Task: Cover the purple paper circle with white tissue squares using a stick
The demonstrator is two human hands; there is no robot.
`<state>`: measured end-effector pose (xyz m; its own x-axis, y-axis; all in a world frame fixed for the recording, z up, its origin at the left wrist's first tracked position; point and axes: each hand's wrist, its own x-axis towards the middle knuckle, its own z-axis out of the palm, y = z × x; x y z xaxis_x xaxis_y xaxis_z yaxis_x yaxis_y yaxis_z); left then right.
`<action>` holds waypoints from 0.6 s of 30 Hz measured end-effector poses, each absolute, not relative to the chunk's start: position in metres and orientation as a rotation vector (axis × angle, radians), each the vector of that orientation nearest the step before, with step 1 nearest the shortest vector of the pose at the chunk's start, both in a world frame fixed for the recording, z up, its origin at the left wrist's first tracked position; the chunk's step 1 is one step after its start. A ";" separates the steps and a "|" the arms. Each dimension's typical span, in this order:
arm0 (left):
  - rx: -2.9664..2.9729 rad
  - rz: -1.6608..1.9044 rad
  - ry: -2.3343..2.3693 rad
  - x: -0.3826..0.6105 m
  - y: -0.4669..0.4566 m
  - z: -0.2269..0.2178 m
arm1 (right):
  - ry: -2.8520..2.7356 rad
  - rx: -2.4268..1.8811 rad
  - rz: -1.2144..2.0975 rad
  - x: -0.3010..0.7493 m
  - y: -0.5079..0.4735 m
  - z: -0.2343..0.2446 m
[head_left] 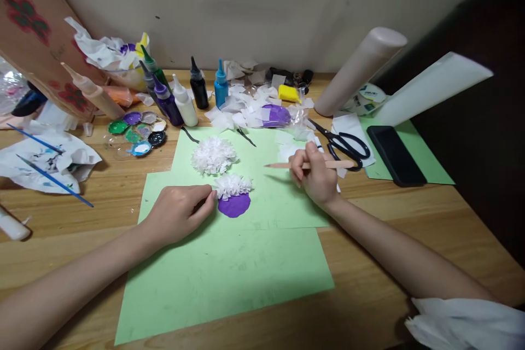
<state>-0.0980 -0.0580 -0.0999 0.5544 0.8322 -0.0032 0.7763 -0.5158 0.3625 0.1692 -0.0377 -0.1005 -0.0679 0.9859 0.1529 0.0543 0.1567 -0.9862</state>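
Observation:
My right hand grips a wooden pencil, its dark tip pointing left above green paper. My left hand rests on the same paper, thumb and index finger brought together at the left edge of a purple clay disc. Ruffled white tissue bits cover the upper part of that disc. What the left fingertips hold, if anything, is hidden. Just above lies a larger, fluffy white tissue mound, with black strips stuck out on either side at its top.
Paint bottles stand behind, beside a paint palette. Brushes lie on stained tissue at left. Torn white paper, purple clay and a yellow packet fill the back. Black scissors, a phone and tall rolls are right.

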 end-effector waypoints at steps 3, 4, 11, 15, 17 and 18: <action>2.485 0.274 1.323 -0.098 -0.058 -0.100 | -1.474 -1.204 0.965 0.186 -0.025 -0.080; 2.491 0.281 1.325 -0.098 -0.058 -0.100 | -1.539 -1.246 0.949 0.191 -0.022 -0.073; 2.515 0.271 1.342 -0.098 -0.060 -0.099 | -1.600 -1.222 1.218 0.193 -0.032 -0.063; 2.501 0.286 1.342 -0.097 -0.061 -0.098 | -1.567 -1.177 1.329 0.173 -0.040 -0.079; 2.494 0.300 1.338 -0.097 -0.061 -0.098 | -1.533 -1.162 1.367 0.165 -0.041 -0.087; 2.493 0.308 1.335 -0.097 -0.061 -0.098 | -1.517 -1.155 1.389 0.162 -0.040 -0.090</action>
